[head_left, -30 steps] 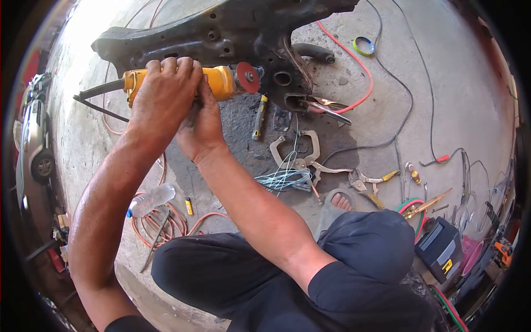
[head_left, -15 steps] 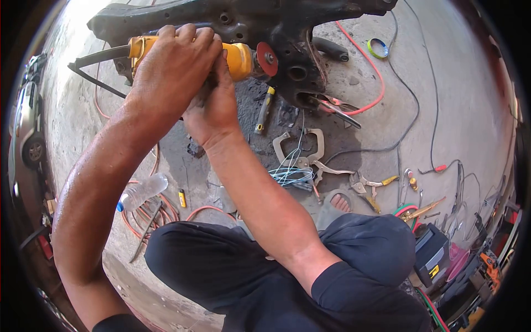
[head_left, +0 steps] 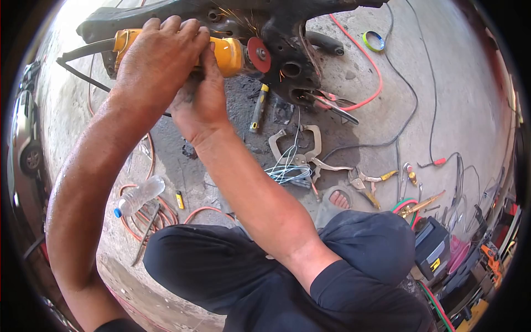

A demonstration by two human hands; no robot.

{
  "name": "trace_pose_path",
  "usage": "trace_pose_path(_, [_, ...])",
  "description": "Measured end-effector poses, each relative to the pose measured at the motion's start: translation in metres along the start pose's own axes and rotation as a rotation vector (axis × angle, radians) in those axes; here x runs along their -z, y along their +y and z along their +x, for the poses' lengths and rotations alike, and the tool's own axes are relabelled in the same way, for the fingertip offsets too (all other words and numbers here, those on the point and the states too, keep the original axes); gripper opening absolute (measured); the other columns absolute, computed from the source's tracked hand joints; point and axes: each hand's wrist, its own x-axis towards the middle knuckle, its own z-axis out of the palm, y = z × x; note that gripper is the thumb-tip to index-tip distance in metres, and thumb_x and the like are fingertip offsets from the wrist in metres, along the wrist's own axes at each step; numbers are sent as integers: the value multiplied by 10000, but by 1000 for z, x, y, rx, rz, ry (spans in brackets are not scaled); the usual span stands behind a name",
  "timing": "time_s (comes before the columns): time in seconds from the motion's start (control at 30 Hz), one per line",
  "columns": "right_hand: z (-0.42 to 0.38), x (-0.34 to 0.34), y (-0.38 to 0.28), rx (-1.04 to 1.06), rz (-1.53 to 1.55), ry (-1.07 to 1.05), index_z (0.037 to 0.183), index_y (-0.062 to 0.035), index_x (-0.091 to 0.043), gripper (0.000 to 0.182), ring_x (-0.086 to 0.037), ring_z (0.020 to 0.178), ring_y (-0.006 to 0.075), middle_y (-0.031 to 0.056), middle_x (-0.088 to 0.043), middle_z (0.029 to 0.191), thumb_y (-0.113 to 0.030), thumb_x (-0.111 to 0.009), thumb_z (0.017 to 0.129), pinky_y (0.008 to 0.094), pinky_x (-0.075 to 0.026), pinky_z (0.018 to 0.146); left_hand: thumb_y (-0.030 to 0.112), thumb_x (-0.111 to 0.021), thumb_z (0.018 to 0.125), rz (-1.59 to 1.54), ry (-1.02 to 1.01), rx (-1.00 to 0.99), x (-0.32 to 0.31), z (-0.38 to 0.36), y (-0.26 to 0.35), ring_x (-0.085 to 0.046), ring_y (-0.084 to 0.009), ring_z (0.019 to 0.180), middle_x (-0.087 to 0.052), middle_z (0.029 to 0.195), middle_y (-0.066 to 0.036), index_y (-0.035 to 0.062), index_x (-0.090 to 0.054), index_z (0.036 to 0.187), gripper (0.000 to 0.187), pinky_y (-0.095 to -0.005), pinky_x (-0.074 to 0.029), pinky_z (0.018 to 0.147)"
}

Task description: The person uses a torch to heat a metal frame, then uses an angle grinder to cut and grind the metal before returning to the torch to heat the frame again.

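Observation:
My left hand (head_left: 160,52) is wrapped over the top of a yellow angle grinder (head_left: 227,56). Below it my right hand (head_left: 202,99) grips the same grinder from underneath, its fingers partly hidden. The grinder's red disc (head_left: 259,54) is at the surface of a black metal frame part (head_left: 279,33), and orange sparks fly above and beside the disc. A black cord leaves the tool's rear at the left. Locking pliers (head_left: 340,112) are at the lower end of the metal part.
C-shaped locking clamps (head_left: 315,143), a light-blue wire bundle (head_left: 289,172) and a yellow-handled tool (head_left: 259,108) lie on the concrete. A plastic bottle (head_left: 141,195), lighter (head_left: 180,200) and coiled orange hose are at the left. Hoses, cables and a toolbox (head_left: 432,249) are at the right.
Sparks have appeared around the disc. Both hands and the grinder appear slightly further left in view, and the metal part and surroundings have shifted left too.

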Motion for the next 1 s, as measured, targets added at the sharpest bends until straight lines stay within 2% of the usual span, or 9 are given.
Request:
trace_pose_path(0.07, [4,-1,2,23,-3,-13,1420,-185,-526,497,-518,1372,188,13,-574,1440,-541,-487,1076,411,-381,1175,108,-768,827,-79,-122,16,7,6,-1,-601,-236,1252,-620,1360,-80,104,-515,1467,688,-376,-476,1047])
trace_pose_path(0.17, [9,-1,7,90,-12,-42,1427,-185,-521,526,-514,1374,191,19,-571,1441,-565,-496,1065,410,-380,1174,177,-776,812,-16,89,-20,-7,6,-6,-630,-191,1176,-659,1158,-28,117,-589,1308,533,-347,-498,959])
trace_pose_path(0.3, [11,-5,9,111,26,-30,1423,-197,-525,540,-524,1363,189,15,-579,1428,-592,-493,1057,409,-402,1151,167,-740,841,53,102,-55,-1,12,-7,-633,-200,1169,-666,1150,-37,122,-597,1309,491,-358,-493,988])
trace_pose_path(0.4, [13,-5,7,87,47,-87,1419,-198,-528,535,-524,1367,187,10,-579,1430,-593,-480,1062,409,-410,1149,173,-738,845,48,26,-53,5,17,-6,-636,-207,1164,-667,1163,-44,118,-592,1316,497,-359,-490,996])
trace_pose_path(0.5, [13,-5,9,150,17,-47,1427,-192,-521,539,-526,1363,188,9,-578,1428,-589,-471,1066,414,-407,1153,179,-742,848,20,121,-56,1,15,-7,-637,-215,1173,-669,1179,-50,117,-583,1322,504,-359,-489,999])
trace_pose_path(0.7, [15,-6,8,165,12,-112,1471,-177,-489,567,-523,1358,203,27,-557,1464,-578,-468,1071,432,-392,1164,178,-746,853,64,61,-74,5,19,-8,-624,-217,1213,-669,1192,-52,108,-569,1329,512,-356,-491,1003])
trace_pose_path(0.8, [14,-6,6,139,25,-48,1472,-177,-489,566,-513,1367,212,33,-553,1471,-580,-450,1075,435,-389,1167,176,-752,843,79,55,-82,2,20,-6,-619,-218,1220,-666,1204,-52,107,-568,1339,533,-357,-489,1015])
trace_pose_path(0.9, [11,-7,4,77,91,6,1456,-172,-498,561,-512,1367,213,36,-562,1451,-582,-447,1076,435,-391,1161,177,-758,836,3,-103,-120,4,27,-7,-620,-217,1212,-662,1212,-49,108,-557,1362,567,-361,-490,1013])
trace_pose_path(1.0, [9,-8,7,75,-4,140,1438,-166,-510,570,-509,1369,208,41,-567,1429,-598,-444,1073,424,-393,1155,170,-751,838,-9,-43,-68,0,18,-7,-624,-214,1194,-660,1193,-44,108,-553,1368,570,-364,-493,990])
